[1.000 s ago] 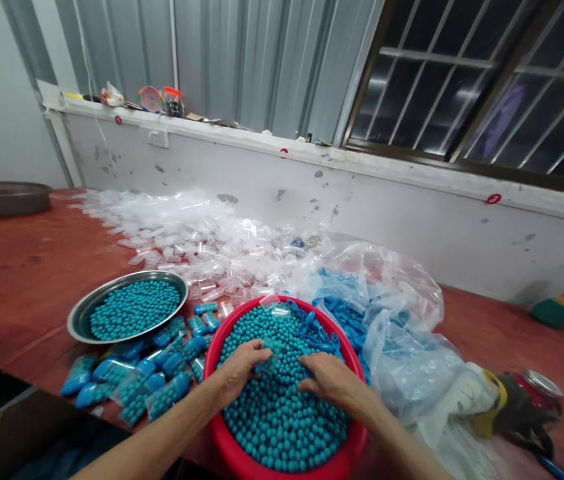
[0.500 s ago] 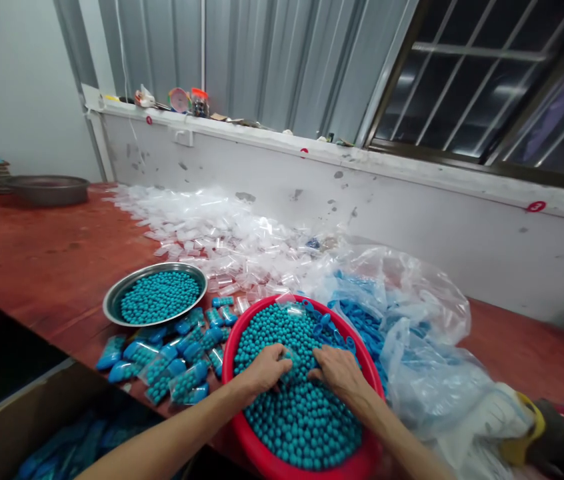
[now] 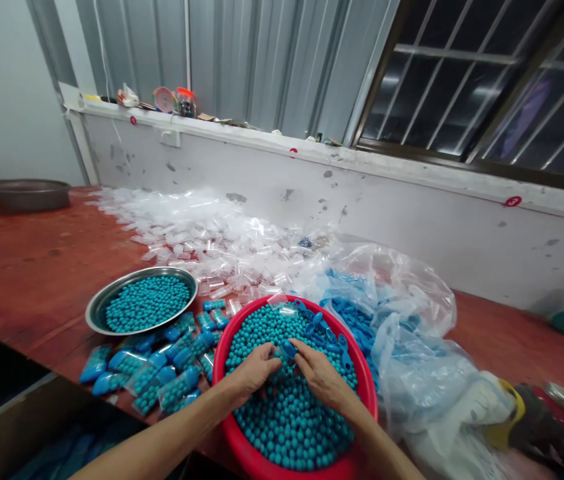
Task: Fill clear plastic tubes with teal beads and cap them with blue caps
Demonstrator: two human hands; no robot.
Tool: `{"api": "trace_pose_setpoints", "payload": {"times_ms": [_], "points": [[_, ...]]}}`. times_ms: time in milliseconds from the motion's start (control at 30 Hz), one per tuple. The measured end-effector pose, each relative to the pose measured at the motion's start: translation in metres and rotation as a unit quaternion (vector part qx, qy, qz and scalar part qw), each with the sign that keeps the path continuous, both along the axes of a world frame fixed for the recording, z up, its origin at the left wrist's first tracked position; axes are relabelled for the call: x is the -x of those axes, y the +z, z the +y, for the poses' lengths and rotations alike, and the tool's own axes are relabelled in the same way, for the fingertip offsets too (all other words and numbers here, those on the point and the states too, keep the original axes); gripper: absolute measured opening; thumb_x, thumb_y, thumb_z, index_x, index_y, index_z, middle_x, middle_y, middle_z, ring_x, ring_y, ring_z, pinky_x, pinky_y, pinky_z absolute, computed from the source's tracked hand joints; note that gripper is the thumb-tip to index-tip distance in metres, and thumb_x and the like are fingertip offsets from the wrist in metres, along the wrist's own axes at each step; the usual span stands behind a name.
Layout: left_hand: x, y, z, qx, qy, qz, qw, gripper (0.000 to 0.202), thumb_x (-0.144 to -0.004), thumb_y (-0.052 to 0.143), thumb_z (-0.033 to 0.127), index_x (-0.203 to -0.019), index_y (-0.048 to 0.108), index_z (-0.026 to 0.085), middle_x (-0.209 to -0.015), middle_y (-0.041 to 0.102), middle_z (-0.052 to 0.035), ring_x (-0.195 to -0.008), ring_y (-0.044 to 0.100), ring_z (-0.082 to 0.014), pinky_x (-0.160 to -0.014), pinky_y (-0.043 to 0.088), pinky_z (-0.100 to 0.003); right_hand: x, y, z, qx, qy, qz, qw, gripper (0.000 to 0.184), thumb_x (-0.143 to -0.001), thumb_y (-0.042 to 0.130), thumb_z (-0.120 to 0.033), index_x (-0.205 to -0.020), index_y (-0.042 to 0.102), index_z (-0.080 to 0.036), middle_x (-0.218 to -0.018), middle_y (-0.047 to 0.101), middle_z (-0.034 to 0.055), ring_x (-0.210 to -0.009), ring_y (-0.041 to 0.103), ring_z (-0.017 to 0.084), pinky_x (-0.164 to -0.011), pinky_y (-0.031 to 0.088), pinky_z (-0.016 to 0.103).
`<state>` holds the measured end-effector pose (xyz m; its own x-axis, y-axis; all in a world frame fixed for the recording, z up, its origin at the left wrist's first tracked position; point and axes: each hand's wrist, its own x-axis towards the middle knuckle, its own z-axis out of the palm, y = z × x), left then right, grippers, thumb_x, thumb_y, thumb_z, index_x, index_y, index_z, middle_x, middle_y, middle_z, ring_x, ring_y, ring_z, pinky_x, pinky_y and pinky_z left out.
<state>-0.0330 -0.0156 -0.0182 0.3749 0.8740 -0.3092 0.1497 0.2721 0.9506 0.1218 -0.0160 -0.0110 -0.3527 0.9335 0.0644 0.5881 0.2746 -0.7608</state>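
Head view: we see both hands in the red basin [image 3: 369,393] of teal beads [image 3: 287,427].
Left hand [image 3: 253,373]: fingers curled, pinching a blue cap [image 3: 289,349].
Right hand [image 3: 321,379]: fingers bent, tips gripping that cap.

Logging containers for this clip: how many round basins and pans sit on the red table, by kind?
Red plastic basin: 1
Steel pan holding teal beads: 1
Dark metal pan, far left: 1
Total: 3
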Motion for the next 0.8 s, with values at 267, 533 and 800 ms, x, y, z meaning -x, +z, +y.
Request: {"api": "trace_pose_setpoints", "payload": {"times_ms": [267, 533, 800], "points": [[0.002, -0.001, -0.002, 0.002, -0.014, -0.067, 0.998, 0.027, -0.071, 0.048, 0.037, -0.091, 0.042, 0.019, -0.064, 0.05, 0.0047, -0.044, 0.052, -0.0097, -0.03, 0.035, -0.016, -0.007, 0.005, 0.0, -0.005, -0.046, 0.102, 0.994, 0.026, -0.079, 0.049, -0.026, -0.099, 0.064, -0.018, -0.067, 0.06, -0.0008, -0.056, 0.051, 0.013, -0.053, 0.04, 0.022], [0.002, -0.002, -0.005, 0.004, 0.014, -0.091, 0.996, 0.044, -0.071, 0.05, 0.037, -0.109, 0.04, 0.017, -0.066, 0.051, 0.0032, -0.045, 0.053, -0.0096, -0.031, 0.034, -0.015, 0.001, 0.01, -0.008, -0.076, -0.025, 0.055, 0.995, 0.028, -0.083, 0.042, -0.022, -0.094, 0.068, -0.019, -0.079, 0.067, 0.0035, -0.073, 0.059, 0.018, -0.069, 0.043, 0.028], [0.004, 0.001, -0.007, 0.004, 0.026, -0.112, 0.993, 0.057, -0.069, 0.055, 0.033, -0.12, 0.035, 0.018, -0.07, 0.051, 0.0017, -0.054, 0.053, -0.0108, -0.034, 0.039, -0.016, 0.003, 0.015, -0.01, -0.024, -0.041, 0.087, 0.995, 0.028, -0.081, 0.043, -0.022, -0.09, 0.069, -0.02, -0.072, 0.067, -0.0004, -0.071, 0.059, 0.017, -0.065, 0.044, 0.025]]}}
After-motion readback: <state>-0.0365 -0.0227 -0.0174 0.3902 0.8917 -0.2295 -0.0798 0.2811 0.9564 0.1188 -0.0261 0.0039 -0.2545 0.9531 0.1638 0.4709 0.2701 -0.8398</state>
